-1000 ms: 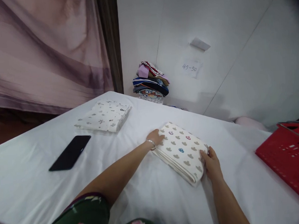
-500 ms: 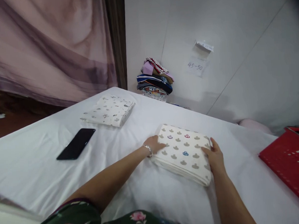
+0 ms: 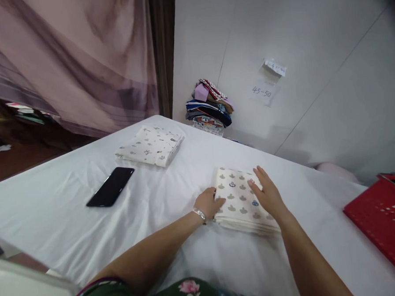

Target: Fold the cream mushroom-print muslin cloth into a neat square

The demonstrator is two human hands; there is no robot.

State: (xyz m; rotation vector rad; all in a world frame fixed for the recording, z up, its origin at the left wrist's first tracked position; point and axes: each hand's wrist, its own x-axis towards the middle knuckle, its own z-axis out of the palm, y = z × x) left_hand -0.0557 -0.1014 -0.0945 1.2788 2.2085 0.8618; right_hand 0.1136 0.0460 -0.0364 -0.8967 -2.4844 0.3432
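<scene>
A folded white cloth (image 3: 237, 198) printed with grey mushroom-like shapes and a few coloured ones lies on the white-covered table. At its left edge is my left hand (image 3: 209, 203), wearing a silver bracelet; the thumb rests on top and the fingers curl at the side, gripping the edge. My right hand (image 3: 268, 196) lies over the right part of the cloth with its fingers stretched out, covering some of the print. Farther back on the left is a second folded white cloth (image 3: 150, 146) with small scattered prints.
A black phone (image 3: 111, 187) lies on the table sheet (image 3: 173, 198) at left. On the right stands a red basket (image 3: 383, 213). Folded fabrics (image 3: 210, 105) are stacked by the wall beyond the far edge. A pinkish curtain (image 3: 113, 59) hangs at the back left.
My right hand has moved from the cloth's right edge onto its top, fingers now stretched out. My left hand stays at the left edge. The view has shifted slightly.
</scene>
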